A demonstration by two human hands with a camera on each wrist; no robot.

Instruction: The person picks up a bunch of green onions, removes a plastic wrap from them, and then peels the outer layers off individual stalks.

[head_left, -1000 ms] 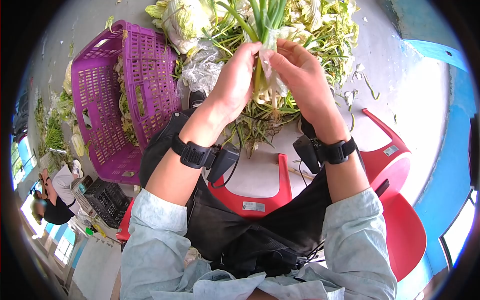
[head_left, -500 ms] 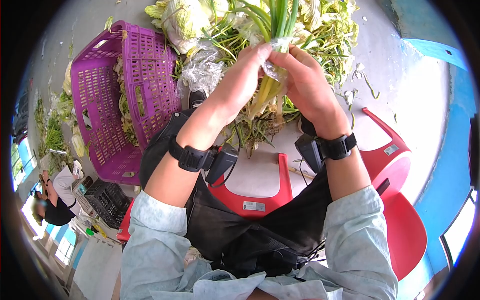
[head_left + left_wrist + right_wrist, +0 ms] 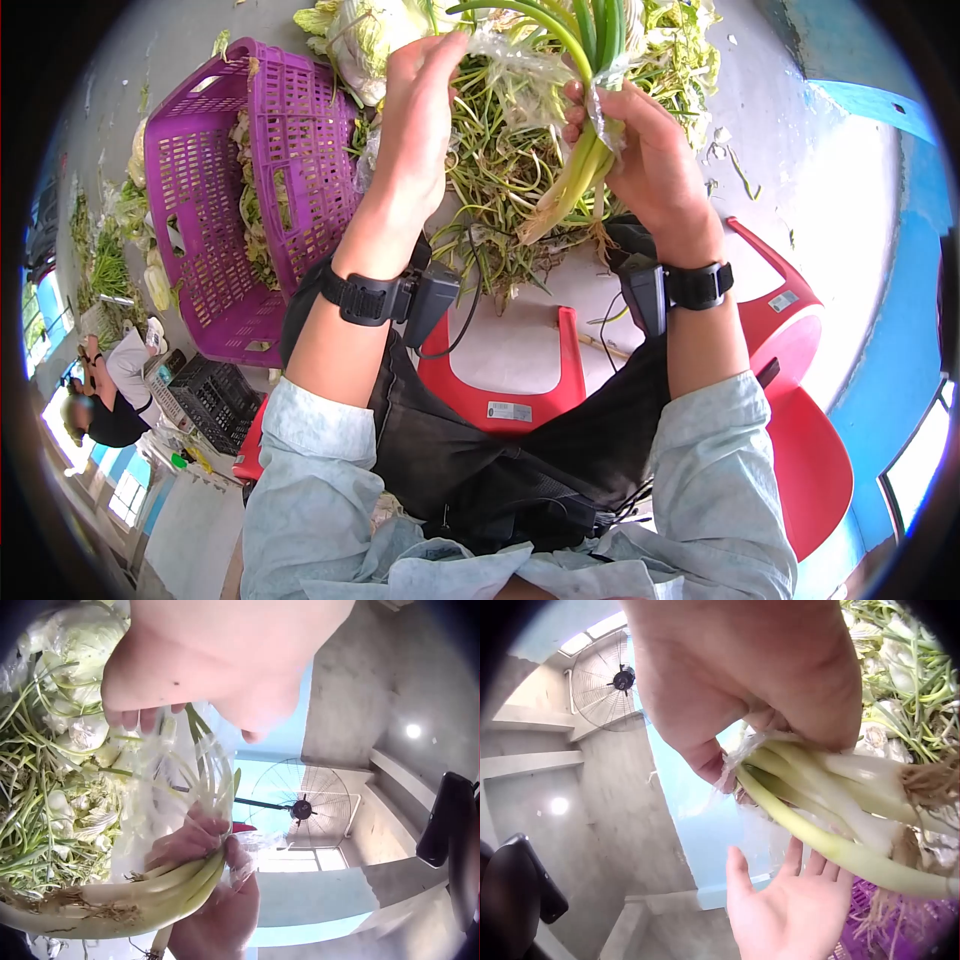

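- Grey concrete floor (image 3: 830, 180), pale and dusty, below my knees and stretching ahead of me.
- Heap of green onions (image 3: 500, 170), loose and tangled, roots and stalks mixed, directly before me.
- Cabbage heads (image 3: 345, 35) at the far edge of that heap.
- Purple basket (image 3: 200, 200), slatted plastic, to my left, touching the heap, leafy trimmings inside.
- Red stool (image 3: 500, 385) between my legs; a second red stool (image 3: 800, 400) at my right.
- Black crate (image 3: 215, 400), low on my left.
- Leaf scraps (image 3: 725, 150) scattered to the right of the heap.

Pale blue rolled sleeves (image 3: 310, 470), black trousers (image 3: 480, 470), 2 black wrist straps (image 3: 365, 298)
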